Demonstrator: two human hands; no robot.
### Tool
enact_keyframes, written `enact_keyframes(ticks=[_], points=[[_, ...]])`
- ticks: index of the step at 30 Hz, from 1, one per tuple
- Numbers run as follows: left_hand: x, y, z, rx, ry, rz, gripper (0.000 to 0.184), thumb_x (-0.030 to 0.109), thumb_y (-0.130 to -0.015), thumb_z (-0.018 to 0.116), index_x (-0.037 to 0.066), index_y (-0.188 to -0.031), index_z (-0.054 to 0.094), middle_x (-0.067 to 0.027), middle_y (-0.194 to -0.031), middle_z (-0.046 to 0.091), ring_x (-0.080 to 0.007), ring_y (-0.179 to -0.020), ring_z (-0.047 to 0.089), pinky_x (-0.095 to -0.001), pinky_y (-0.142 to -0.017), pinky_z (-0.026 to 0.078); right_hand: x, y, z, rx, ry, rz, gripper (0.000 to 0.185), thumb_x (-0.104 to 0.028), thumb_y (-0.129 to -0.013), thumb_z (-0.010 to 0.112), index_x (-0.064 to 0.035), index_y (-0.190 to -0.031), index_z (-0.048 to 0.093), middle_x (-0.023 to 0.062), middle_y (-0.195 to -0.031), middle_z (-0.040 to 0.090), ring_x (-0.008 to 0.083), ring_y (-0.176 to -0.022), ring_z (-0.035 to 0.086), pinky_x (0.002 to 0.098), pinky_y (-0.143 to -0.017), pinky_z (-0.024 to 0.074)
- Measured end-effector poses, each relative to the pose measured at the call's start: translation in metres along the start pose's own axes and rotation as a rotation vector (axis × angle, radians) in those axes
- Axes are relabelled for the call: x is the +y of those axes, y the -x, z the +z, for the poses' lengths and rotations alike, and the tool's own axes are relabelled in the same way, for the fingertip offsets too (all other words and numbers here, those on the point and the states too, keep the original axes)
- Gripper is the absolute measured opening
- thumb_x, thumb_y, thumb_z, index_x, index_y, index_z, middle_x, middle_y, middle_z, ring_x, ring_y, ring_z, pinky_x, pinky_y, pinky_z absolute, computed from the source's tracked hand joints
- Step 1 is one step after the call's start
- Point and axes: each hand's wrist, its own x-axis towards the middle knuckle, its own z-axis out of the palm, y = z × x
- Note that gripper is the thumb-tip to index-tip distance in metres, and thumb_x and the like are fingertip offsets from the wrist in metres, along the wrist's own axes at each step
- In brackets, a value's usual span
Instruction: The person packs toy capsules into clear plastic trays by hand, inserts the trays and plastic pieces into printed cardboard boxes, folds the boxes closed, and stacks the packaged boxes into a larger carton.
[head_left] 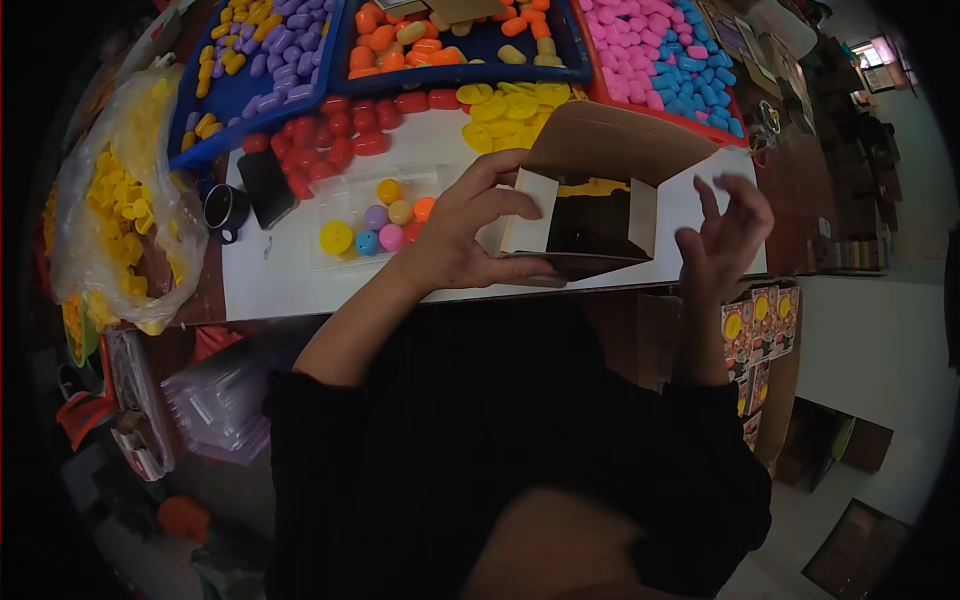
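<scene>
My left hand (462, 225) grips the left side of a small cardboard box (622, 140), fingers over the upper edge and thumb along the front. The box's lid stands raised and its side flaps are folded. Its inside is dark, with a strip of yellow showing at the back that I cannot make out. To the right of the box, my right hand (727, 238) is apart from it, fingers spread and partly curled, holding nothing. Left of the box lies a clear plastic tray (335, 200) with several coloured balls in it.
Behind lie red capsules (340, 124) and yellow discs (505, 112). Blue trays (345, 78) and a red tray (600, 85) hold coloured capsules. At left are a black case (266, 188) and a bag of yellow pieces (120, 200). Printed boxes (762, 325) sit below right.
</scene>
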Motion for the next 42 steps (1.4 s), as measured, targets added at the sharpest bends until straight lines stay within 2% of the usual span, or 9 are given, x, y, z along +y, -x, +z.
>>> enact_keyframes(ticks=[4,7,10,20,28,31,35,38,42], points=[[-0.002,0.005,0.002,-0.014,-0.050,0.086,0.048,0.027,-0.058,0.084,0.007,-0.093,0.057,-0.0161,-0.123,0.042,-0.0295,-0.106,0.048,-0.0347,-0.085,0.044,0.002,0.010,-0.007,-0.413,-0.147,0.719,0.051,-0.002,-0.071,0.072,-0.0024,-0.114,0.045,0.0102,-0.099,0.056,0.0222,-0.105,0.053,0.0369,-0.094,0.0410],[-0.006,0.007,0.008,0.083,-0.117,0.028,0.071,0.027,-0.052,0.087,0.006,-0.107,0.049,-0.0172,-0.115,0.041,-0.0306,-0.104,0.046,-0.0350,-0.085,0.043,-0.007,-0.002,-0.008,-0.844,0.147,0.006,0.045,-0.014,-0.068,0.075,-0.0053,-0.109,0.060,0.0160,-0.126,0.051,0.0307,-0.117,0.048,0.0389,-0.097,0.0383],[-0.022,0.014,0.030,0.306,0.161,0.025,0.082,0.024,-0.050,0.088,0.009,-0.116,0.041,-0.0167,-0.118,0.039,-0.0317,-0.108,0.044,-0.0362,-0.089,0.042,-0.034,-0.023,-0.012,-1.030,0.340,0.007,0.051,-0.025,-0.065,0.077,-0.0047,-0.108,0.059,0.0162,-0.129,0.048,0.0339,-0.119,0.045,0.0417,-0.097,0.0376],[0.001,0.012,0.027,0.185,0.022,0.039,0.092,0.020,-0.053,0.086,0.010,-0.126,0.030,-0.0190,-0.126,0.035,-0.0360,-0.120,0.037,-0.0399,-0.098,0.036,-0.057,-0.021,0.025,-1.069,0.627,-0.060,0.066,-0.026,-0.070,0.073,-0.0042,-0.125,0.043,0.0239,-0.119,0.050,0.0387,-0.109,0.047,0.0430,-0.093,0.0390],[-0.001,0.013,0.032,0.254,0.166,0.068,0.080,0.018,-0.056,0.084,0.013,-0.122,0.039,-0.0194,-0.132,0.032,-0.0378,-0.122,0.034,-0.0429,-0.099,0.034,-0.061,-0.006,0.030,-1.198,0.787,-0.101,0.098,-0.053,-0.068,0.065,-0.0053,-0.140,0.020,0.0226,-0.142,0.022,0.0389,-0.130,0.024,0.0550,-0.101,0.0227],[-0.006,0.020,0.030,0.203,0.124,0.125,0.058,0.016,-0.058,0.083,0.015,-0.107,0.053,-0.0190,-0.133,0.031,-0.0373,-0.123,0.033,-0.0437,-0.100,0.033,-0.053,-0.025,0.020,-1.187,0.423,0.018,0.104,-0.049,-0.064,0.071,-0.0040,-0.141,0.017,0.0225,-0.143,0.020,0.0384,-0.131,0.022,0.0506,-0.103,0.0218],[0.000,0.017,0.018,0.086,-0.036,0.212,0.040,0.016,-0.058,0.082,0.016,-0.091,0.060,-0.0186,-0.136,0.028,-0.0365,-0.125,0.032,-0.0437,-0.100,0.033,-0.048,-0.015,0.023,-1.069,0.671,0.006,0.109,-0.044,-0.058,0.078,-0.0014,-0.140,0.019,0.0229,-0.139,0.027,0.0383,-0.129,0.027,0.0459,-0.103,0.0269],[0.002,0.016,0.012,0.116,-0.136,0.233,0.059,0.020,-0.058,0.083,0.015,-0.107,0.052,-0.0174,-0.137,0.028,-0.0371,-0.127,0.030,-0.0445,-0.101,0.032,-0.053,-0.028,0.008,-1.105,0.537,0.342,0.107,-0.032,-0.056,0.083,0.0011,-0.138,0.022,0.0204,-0.133,0.039,0.0357,-0.125,0.036,0.0417,-0.101,0.0330],[0.007,0.027,-0.001,0.296,0.032,-0.316,0.106,0.023,-0.062,0.083,0.011,-0.138,0.011,-0.0179,-0.141,0.027,-0.0331,-0.131,0.025,-0.0473,-0.104,0.025,-0.029,-0.013,-0.105,-0.375,-0.263,0.742,0.093,-0.016,-0.056,0.084,0.0009,-0.132,0.032,0.0130,-0.122,0.049,0.0253,-0.114,0.048,0.0382,-0.097,0.0393]])
